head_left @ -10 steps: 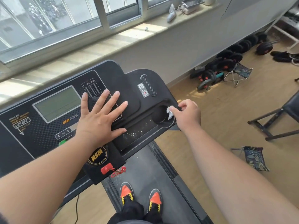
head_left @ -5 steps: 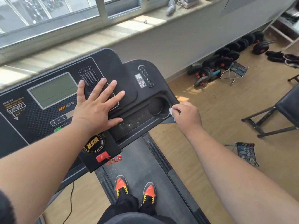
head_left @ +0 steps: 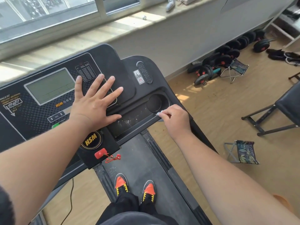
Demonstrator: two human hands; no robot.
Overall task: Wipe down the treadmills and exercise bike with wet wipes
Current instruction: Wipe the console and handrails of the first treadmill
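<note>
A black treadmill console point(head_left: 103, 62) with yellow lettering is seen, a seemingly white wipe point(head_left: 158, 113) at three o'clock, orange-toed shoes point(head_left: 134, 187) at six.

Dumbbells point(head_left: 227, 60) line the wall to my right beside a folding stool point(head_left: 234, 69). A second stool point(head_left: 243, 151) lies tipped on the wood floor point(head_left: 211, 111), near a dark chair point(head_left: 282, 109).

Black treadmill console point(head_left: 103, 62) mid-wipe, white wet wipe point(head_left: 158, 113) at its tray rim

The wipe is a small crumpled scrap, mostly hidden, touching the tray's near right edge beside the round cup holder point(head_left: 155, 102). White specks dust the tray floor point(head_left: 128, 123).
</note>
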